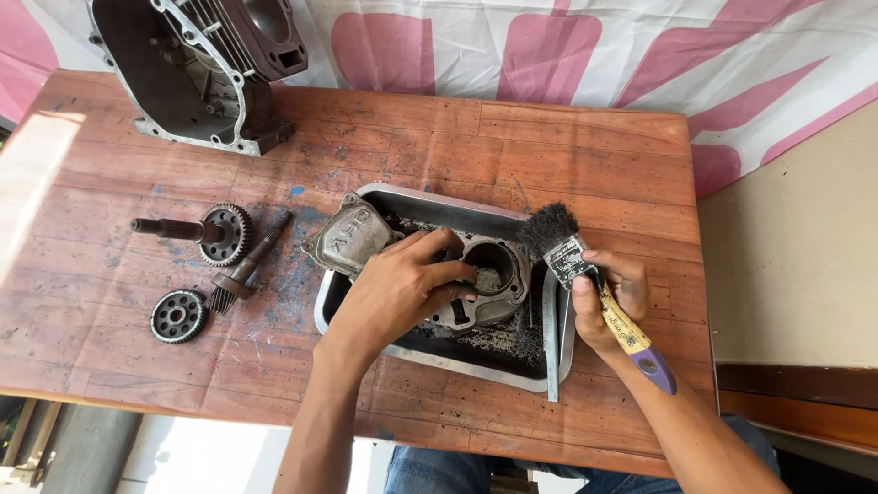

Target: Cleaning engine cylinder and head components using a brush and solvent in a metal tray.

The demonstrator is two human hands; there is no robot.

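Left hand (400,288): palm down, fingers curled over the near edge of a grey metal cylinder block (485,279), fingertips at the rim of its round bore, gripping it. Right hand (608,302): closed around the handle of a paintbrush (585,274); the handle is pale wood with a purple end that points toward the person, and the dark bristles point up and away, just right of the block and not clearly touching it.

The block lies inside a shallow rectangular metal tray (439,357), near its middle, bore facing upward. The tray floor is black with oily grit. A grey metal cover (346,236) leans on the tray's left rim, partly over the edge. A thin metal strip (551,338) lies along the tray's right side, reaching past the near rim.

The tray sits on a reddish wooden worktop (585,155), right of centre, with blue paint flecks and scuffs to its left. On the left part of the worktop lie three dark parts, well apart from the tray: a geared shaft (197,230) lying crosswise, a second splined shaft (249,265) set diagonally and just beside it, and a flat round gear (178,316) with holes, nearest the person. At the far left corner stands a large engine casing (206,64), open side toward the camera, overhanging the far edge.

Behind the worktop hangs a white and pink cloth (549,46). The person's blue trousers (439,471) show below the near edge.
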